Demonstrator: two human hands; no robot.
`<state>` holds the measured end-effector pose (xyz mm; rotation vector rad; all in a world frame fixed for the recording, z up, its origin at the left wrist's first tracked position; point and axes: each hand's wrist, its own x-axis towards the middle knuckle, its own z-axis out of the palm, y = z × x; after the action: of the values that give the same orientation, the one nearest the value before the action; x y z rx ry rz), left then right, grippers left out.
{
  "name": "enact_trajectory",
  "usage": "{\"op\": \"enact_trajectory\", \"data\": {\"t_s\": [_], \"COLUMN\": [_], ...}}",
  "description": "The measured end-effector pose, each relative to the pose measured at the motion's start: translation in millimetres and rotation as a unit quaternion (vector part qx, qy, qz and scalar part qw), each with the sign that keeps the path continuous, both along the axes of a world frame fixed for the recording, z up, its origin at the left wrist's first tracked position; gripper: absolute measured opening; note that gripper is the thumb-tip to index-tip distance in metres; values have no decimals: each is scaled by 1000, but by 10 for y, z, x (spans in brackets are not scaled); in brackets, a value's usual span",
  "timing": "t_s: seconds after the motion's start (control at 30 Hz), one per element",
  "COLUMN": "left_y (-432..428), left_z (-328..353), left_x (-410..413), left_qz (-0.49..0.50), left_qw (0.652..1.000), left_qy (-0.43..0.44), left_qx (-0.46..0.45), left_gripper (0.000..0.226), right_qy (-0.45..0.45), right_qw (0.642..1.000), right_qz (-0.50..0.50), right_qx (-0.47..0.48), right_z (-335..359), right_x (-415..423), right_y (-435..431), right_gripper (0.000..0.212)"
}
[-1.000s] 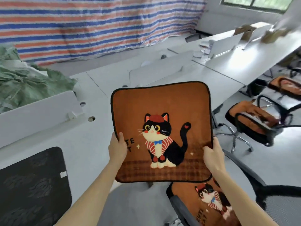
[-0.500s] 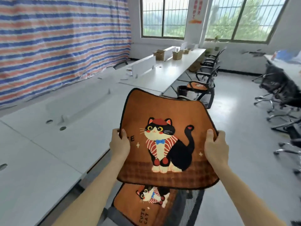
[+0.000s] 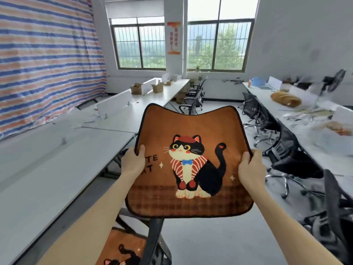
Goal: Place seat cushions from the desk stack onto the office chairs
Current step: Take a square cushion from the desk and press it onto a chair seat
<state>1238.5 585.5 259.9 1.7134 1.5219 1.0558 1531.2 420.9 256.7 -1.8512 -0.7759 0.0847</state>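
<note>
1. A brown seat cushion (image 3: 191,121) with black edging, printed with a black-and-white cat in a red beret, striped scarf and blue bow tie, is held in the air. Its printed face is turned to the camera and its far edge sags in the middle.
2. The left hand (image 3: 132,162) grips its left edge, thumb over part of the lettering. The right hand (image 3: 251,169) grips the right edge, thumb on top.
3. A second cushion (image 3: 122,245) with the same cat print lies on the seat of a black office chair (image 3: 154,240), just below the held one.
4. More black mesh chairs (image 3: 292,155) stand in a row at right. Further chairs (image 3: 196,96) are lined up near the windows.
</note>
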Motion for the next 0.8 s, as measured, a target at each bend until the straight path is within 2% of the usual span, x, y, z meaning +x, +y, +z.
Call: {"op": "enact_trajectory", "data": {"t_s": [0.17, 0.3, 0.43, 0.53, 0.6, 0.73, 0.8], "left_y": [384, 886, 1552, 1990, 2273, 2815, 3077], "left_z": [107, 105, 179, 277, 292, 192, 156], "left_x": [683, 1337, 2061, 2624, 2978, 3690, 4071], "left_qz": [-15, -37, -56, -67, -78, -80, -81], "left_qw": [1000, 998, 995, 994, 994, 995, 994], "left_qy": [-11, -45, -58, -54, -47, -7, 16], "left_qx": [20, 39, 55, 61, 62, 59, 72], "left_gripper": [36, 36, 43, 39, 40, 57, 49], "right_qy": [-10, -14, 15, 14, 13, 5, -3], "right_qw": [1000, 1000, 1000, 999, 999, 996, 996], "right_qz": [-16, -15, -15, -37, -50, -83, -92], "right_qx": [10, 20, 17, 14, 8, -14, -18], "right_z": [176, 278, 369, 371, 367, 271, 205], "right_x": [640, 1288, 1975, 2481, 2800, 3462, 3838], "right_y": [261, 663, 1217, 1626, 1854, 2235, 2469], "right_gripper": [5, 9, 10, 9, 13, 34, 32]}}
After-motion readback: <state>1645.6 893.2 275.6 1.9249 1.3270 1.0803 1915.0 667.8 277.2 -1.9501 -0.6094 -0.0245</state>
